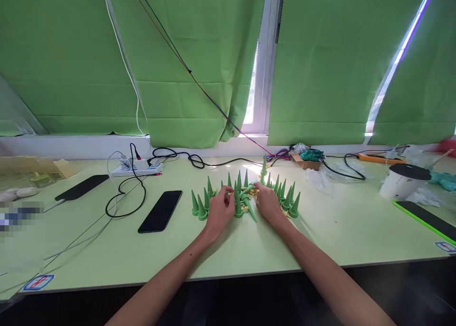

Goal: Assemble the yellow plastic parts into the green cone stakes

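L hand (221,207) & R hand (268,202) both in among the green cones (238,207) on the table (320,240) — grip unclear — a sleeve-less wrist nudge could topple upright ones nearby.

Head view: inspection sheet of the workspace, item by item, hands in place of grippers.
Surface: pale green table, seam at left
Job's things: green cones, mostly upright; one tilted cone; small yellow pieces
Clutter: black phone, lidded cup, plastic bag
Hands: left hand and right hand among the cones; grips unclear
Cables: black cable looped left of phone; power strip behind
Surroundings: green curtains, bright window gap
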`<state>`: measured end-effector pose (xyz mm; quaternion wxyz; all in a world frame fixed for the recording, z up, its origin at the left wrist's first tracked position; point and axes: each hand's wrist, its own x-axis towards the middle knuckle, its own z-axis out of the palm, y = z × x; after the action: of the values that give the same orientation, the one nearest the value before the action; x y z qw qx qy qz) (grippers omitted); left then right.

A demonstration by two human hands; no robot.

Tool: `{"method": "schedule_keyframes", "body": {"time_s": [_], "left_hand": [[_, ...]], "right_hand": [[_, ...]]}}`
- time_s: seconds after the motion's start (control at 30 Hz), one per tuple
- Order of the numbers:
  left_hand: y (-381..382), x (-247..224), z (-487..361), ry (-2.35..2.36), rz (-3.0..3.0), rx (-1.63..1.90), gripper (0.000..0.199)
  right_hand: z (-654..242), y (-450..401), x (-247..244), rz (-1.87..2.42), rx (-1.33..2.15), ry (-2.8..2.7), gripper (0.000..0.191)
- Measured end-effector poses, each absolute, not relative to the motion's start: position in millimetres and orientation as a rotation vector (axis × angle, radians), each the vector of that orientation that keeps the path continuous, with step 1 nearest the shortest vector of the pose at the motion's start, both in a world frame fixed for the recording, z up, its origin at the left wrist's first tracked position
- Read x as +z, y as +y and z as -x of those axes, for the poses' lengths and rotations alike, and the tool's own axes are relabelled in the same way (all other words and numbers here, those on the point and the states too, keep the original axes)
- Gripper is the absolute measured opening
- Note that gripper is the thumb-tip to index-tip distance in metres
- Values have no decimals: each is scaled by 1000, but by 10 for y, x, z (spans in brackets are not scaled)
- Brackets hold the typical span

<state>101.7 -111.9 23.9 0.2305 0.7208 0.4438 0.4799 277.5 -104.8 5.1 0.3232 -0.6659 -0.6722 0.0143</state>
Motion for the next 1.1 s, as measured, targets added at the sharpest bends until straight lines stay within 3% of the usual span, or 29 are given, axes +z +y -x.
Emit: {"method": "schedule_keyframes", "body": {"time_s": [1.1], "left_hand": [[-1081, 176, -1017, 1188, -2128, 1274, 11]], "right_hand": [[-2772, -1020, 69, 1809, 43, -1812, 28]]}}
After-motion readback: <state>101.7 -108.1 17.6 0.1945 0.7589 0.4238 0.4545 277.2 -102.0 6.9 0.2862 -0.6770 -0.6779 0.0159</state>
